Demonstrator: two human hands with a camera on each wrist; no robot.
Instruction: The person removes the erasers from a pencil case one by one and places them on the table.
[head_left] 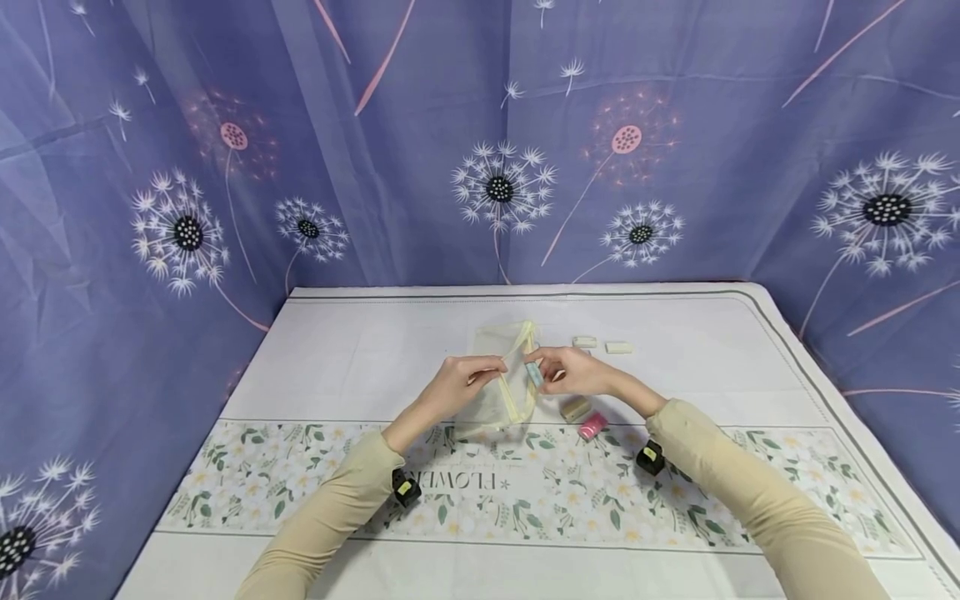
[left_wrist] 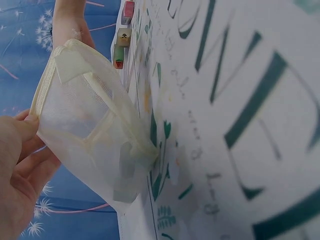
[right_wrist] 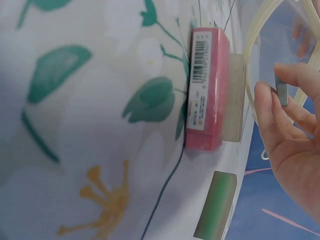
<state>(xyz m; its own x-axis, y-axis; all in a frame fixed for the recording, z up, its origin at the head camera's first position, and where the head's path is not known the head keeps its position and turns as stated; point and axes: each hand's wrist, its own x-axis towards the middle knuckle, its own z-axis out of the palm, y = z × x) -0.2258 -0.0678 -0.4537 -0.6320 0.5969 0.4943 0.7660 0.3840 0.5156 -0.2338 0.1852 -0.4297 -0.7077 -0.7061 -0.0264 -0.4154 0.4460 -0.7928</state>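
Note:
My left hand (head_left: 468,383) pinches the rim of a see-through mesh pouch (head_left: 487,408) with pale yellow edging, holding its mouth apart. In the left wrist view, greyish block shapes (left_wrist: 126,162) show dimly through the mesh near the bottom. At the pouch's mouth, my right hand (head_left: 573,372) grips a small light-blue eraser (head_left: 534,373) between thumb and fingers. The right wrist view shows this eraser (right_wrist: 281,91) edge-on. Below the right hand on the table lie a tan eraser (head_left: 576,408) and a pink eraser (head_left: 592,427) with a barcode label.
Two whitish blocks (head_left: 618,347) lie beyond the right hand. The right wrist view also has a green-sided block (right_wrist: 216,205) near the pink eraser. A white cloth with a flowered band (head_left: 300,475) covers the table, and a blue dandelion curtain (head_left: 420,167) hangs around it.

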